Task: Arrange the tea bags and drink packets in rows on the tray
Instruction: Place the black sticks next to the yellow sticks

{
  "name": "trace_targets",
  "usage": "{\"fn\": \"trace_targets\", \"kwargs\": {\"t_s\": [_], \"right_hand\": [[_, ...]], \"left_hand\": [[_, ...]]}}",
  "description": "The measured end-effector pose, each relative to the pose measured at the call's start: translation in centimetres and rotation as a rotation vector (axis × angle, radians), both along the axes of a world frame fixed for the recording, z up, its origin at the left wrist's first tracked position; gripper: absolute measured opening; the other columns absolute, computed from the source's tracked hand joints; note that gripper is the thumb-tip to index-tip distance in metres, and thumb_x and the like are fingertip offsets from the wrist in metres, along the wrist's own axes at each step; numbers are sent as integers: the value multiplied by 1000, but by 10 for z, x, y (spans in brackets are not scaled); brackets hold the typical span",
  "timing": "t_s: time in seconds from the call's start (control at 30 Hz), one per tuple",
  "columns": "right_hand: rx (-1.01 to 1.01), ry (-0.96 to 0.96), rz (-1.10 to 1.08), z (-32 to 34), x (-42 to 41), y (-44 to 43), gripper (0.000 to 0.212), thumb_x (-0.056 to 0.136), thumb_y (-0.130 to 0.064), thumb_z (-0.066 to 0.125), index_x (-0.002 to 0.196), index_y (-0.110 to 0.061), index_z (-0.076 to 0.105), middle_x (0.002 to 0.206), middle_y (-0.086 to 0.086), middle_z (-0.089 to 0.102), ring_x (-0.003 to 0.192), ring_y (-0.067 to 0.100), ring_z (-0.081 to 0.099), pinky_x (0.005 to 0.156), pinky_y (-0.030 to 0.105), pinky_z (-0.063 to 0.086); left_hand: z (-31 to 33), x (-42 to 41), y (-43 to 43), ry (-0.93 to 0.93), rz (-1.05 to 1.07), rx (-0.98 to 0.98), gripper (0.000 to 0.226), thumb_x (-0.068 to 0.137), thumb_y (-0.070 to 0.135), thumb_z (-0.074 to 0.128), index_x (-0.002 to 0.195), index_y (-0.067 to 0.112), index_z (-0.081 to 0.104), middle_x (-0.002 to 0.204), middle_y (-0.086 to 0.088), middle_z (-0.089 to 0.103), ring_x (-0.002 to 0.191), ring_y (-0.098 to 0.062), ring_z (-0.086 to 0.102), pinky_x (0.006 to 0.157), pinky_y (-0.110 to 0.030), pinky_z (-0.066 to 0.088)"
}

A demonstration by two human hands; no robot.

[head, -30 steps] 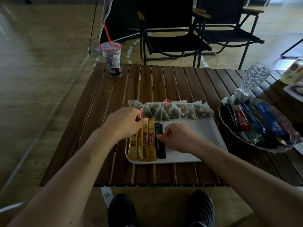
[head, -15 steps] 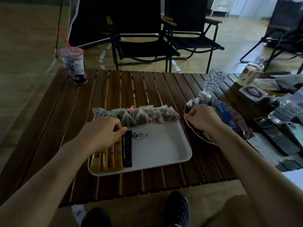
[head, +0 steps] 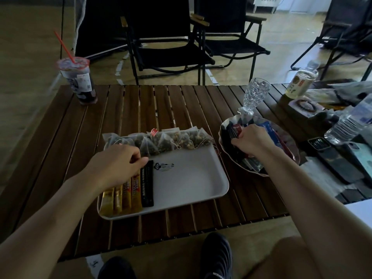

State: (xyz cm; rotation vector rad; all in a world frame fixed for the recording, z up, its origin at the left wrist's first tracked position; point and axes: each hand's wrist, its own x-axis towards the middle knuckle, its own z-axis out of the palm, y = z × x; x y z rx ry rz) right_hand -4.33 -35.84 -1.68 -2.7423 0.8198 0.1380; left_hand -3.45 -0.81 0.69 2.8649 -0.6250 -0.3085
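On the slatted dark-wood desk sits a white rectangular plastic tray. Along its far edge runs a row of clear pyramid tea bags, and at its near left corner lie four gold stick drink packets side by side with one black stick packet just to their right. The left hand rests over the upper ends of the gold sticks, its grip curled with fingertips pressed together beside the top of the black stick — whether it pinches anything I cannot tell. To the right of the tray stands a scalloped glass bowl of red, blue and dark packets; the right hand reaches into it, its grip pinching a dark packet near the bowl's left side.
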Motion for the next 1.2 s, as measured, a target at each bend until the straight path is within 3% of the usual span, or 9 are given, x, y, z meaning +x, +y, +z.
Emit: {"fn": "trace_targets", "kwargs": {"t_s": [0.17, 0.33, 0.47, 0.53, 0.63, 0.73, 0.93, 1.07, 1.2], "right_hand": [[40, -13, -30, -2, -1, -3, 44, 79, -45, 72, 101, -7, 70, 89, 12, 69, 77, 31, 69, 74, 45, 61], [121, -69, -65, 15, -11, 3, 32, 88, -38, 66, 87, -6, 71, 73, 8, 67, 55, 19, 65, 66, 37, 61], [117, -237, -17, 36, -21, 13, 34, 88, -35, 64, 82, -3, 73, 74, 14, 70, 57, 18, 57, 66, 33, 50], [286, -317, -8, 46, -25, 26, 25, 89, -34, 66, 84, -10, 70, 73, 9, 67, 58, 12, 57, 61, 29, 46], [742, -294, 37, 56, -27, 57, 14, 91, -26, 67, 88, -12, 66, 67, 3, 61, 44, 2, 51, 40, 18, 39], [933, -161, 123, 51, -26, 90, 16, 89, -19, 70, 101, -9, 69, 75, 5, 64, 58, 7, 53, 45, 18, 43], [903, 124, 272, 24, -35, 151, 8, 90, -14, 69, 95, -9, 66, 85, 8, 70, 64, 11, 62, 50, 21, 51], [853, 186, 275, 6, -36, 172, 13, 88, -17, 73, 89, -6, 66, 79, 12, 72, 54, 12, 66, 52, 28, 59], [764, 182, 255, 1, -32, 181, 26, 86, -25, 75, 90, -1, 66, 81, 20, 73, 62, 24, 69, 58, 36, 62]], "left_hand": [[-1, 1, 3, 0, -3, -9, 28, 96, 51, 44, 84, 30, 58, 76, 7, 61, 68, -4, 59, 58, -22, 44], [1, -1, 8, 19, 11, -19, 28, 97, 50, 45, 82, 30, 57, 73, 7, 60, 64, -4, 58, 55, -22, 41], [5, -1, 15, 33, 31, -9, 27, 97, 51, 45, 86, 30, 58, 76, 7, 62, 65, -3, 59, 54, -20, 41], [6, -1, 20, 43, 45, -27, 27, 96, 53, 46, 88, 31, 58, 78, 7, 63, 68, -4, 61, 58, -23, 48], [9, -1, 29, 46, 72, -65, 27, 96, 52, 47, 89, 29, 59, 79, 8, 62, 69, -5, 61, 64, -27, 52], [9, -3, 35, 38, 73, -71, 25, 96, 50, 48, 88, 28, 59, 78, 6, 62, 65, -5, 62, 59, -24, 48], [10, -2, 41, 26, 94, -86, 27, 96, 51, 48, 85, 28, 58, 78, 6, 64, 66, -7, 63, 66, -31, 55], [9, -3, 45, 16, 92, -93, 28, 97, 49, 48, 86, 27, 60, 75, 5, 64, 66, -7, 62, 58, -26, 48], [7, -2, 48, 8, 92, -106, 29, 97, 48, 49, 83, 26, 60, 74, 6, 64, 66, -6, 61, 59, -25, 46]]}}
